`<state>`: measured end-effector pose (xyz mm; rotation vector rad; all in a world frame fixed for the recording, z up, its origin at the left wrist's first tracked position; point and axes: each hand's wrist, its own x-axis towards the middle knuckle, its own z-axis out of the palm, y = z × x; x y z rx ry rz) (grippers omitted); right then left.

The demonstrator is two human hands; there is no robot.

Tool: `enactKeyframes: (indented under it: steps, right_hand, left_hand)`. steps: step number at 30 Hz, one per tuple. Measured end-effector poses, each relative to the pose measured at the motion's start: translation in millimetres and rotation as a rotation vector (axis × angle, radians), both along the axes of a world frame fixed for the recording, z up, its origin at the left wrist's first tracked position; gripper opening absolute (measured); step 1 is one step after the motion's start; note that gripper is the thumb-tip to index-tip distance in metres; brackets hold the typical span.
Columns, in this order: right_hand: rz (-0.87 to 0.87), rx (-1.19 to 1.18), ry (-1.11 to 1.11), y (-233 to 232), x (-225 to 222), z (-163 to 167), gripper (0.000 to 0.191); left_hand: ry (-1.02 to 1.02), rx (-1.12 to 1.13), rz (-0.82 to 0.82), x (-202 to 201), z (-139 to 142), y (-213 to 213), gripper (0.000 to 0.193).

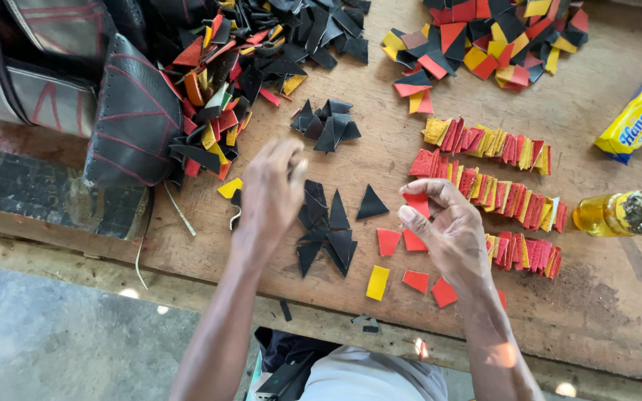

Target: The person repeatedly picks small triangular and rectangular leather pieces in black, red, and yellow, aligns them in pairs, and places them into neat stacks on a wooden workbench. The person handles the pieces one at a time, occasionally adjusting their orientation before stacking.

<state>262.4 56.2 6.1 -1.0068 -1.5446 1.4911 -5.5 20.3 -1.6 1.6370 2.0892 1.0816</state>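
My right hand [446, 230] pinches a small red square piece [416, 202] above the wooden table [603, 297]. My left hand [270, 191] hovers with fingers curled together over a cluster of black triangles [330, 230]; I cannot tell if it holds one. Loose red squares [388, 241] and one yellow piece [377, 282] lie between and below the hands. To the right run three rows of red and yellow pieces [510, 194] packed on edge.
Heaps of black, red and yellow scraps [239, 67] fill the back left and back right [484, 41]. A black stitched pouch [132, 111] lies at left. A yellow bottle [618, 214] and a yellow snack packet [637, 119] sit at right.
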Motion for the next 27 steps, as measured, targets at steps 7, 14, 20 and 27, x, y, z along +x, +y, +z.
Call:
enactKeyframes:
  steps: [7,14,20,27]
  right_hand:
    - [-0.019,-0.042,-0.032,-7,5,1,0.029]
    - [-0.024,-0.015,-0.144,-7,1,0,0.029]
    - [-0.044,0.010,-0.231,-7,1,2,0.029]
    - [-0.045,-0.009,-0.249,-7,3,4,0.029]
  left_hand:
    - [0.079,0.065,-0.018,-2,-11,58,0.036]
    - [0.078,0.063,-0.045,-1,-10,61,0.034]
    - [-0.016,-0.111,-0.087,-14,-6,64,0.018]
    - [-0.079,-0.240,-0.071,-18,3,57,0.032]
